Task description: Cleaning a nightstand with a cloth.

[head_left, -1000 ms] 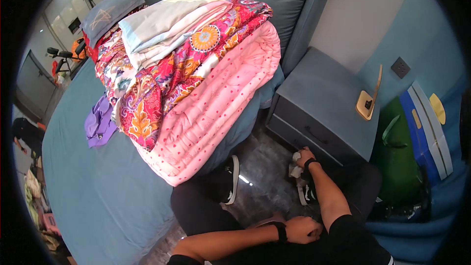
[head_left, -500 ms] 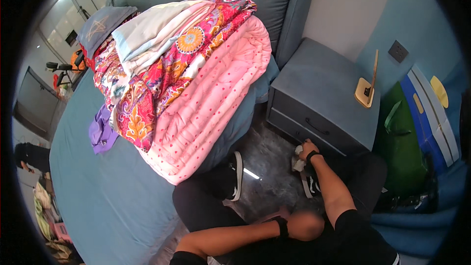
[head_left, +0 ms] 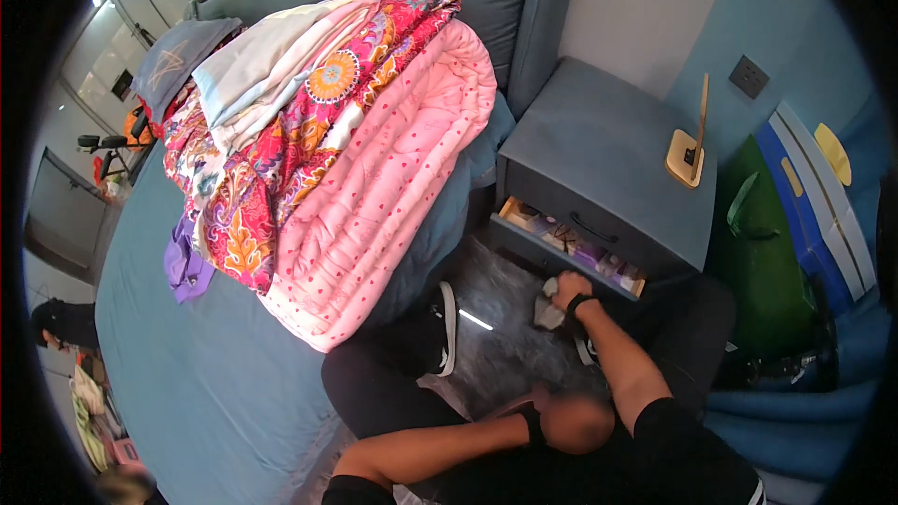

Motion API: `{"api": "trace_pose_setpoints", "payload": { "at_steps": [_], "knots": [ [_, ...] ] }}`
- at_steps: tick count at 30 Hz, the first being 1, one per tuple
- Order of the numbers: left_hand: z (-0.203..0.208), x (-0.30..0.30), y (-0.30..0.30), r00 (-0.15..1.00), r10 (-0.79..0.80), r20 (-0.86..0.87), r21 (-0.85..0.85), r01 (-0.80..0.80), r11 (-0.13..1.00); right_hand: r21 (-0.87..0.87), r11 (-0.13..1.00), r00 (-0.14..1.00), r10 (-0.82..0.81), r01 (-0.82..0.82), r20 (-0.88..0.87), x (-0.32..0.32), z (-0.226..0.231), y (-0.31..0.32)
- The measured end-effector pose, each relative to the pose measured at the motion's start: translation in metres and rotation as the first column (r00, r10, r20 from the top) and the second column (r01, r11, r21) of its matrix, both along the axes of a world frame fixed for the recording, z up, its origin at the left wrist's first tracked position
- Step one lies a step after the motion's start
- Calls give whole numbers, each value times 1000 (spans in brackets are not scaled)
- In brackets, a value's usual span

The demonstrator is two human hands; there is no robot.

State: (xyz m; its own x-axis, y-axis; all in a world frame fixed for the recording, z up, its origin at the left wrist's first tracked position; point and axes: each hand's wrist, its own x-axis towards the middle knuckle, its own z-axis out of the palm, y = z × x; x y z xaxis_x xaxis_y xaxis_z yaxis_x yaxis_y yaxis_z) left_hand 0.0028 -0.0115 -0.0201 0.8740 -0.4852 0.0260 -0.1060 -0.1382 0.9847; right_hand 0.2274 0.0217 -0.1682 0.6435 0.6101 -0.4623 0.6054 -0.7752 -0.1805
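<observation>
Right hand (head_left: pixel 567 290), closed around a pale cloth (head_left: pixel 548 310), was observed at the front of the lower drawer (head_left: pixel 524 238) of the grey nightstand (head_left: pixel 599 145); the drawer stood open, small items (head_left: pixel 586 250) inside. Left hand (head_left: pixel 577 423), blurred, was well apart; I could not tell whether it held anything.

One wide fisheye view from the wearer's head, left of a side-by-side pair, facing steeply down, forearms (head_left: pixel 440 450) close below, nightstand (head_left: pixel 603 145) a little farther ahead right, bed (head_left: pixel 192 383) leftward, far-left rim probably too warped to read fully
</observation>
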Motion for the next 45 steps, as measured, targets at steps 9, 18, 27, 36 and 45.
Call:
{"api": "trace_pose_setpoints", "payload": {
  "at_steps": [9,18,27,36,45],
  "knots": [
    [5,0,11,1000,-18,-12,34,18,999,30,999,999,44,-43,-9,-25,-18,-8],
    [11,2,17,999,34,-28,116,-31,993,-88,996,997,10,-17,-79,5,6,10],
    [9,5,16,999,-10,-36,73,13,997,-129,992,999,-14,9,-36,16,10,22],
    [2,-1,8,1000,-20,-19,43,21,999,341,869,929,299,-359,217,-13,98,93],
    [16,4,16,1000,-14,-11,135,15,991,312,858,902,325,-407,284,19,62,149]
  ]
}}
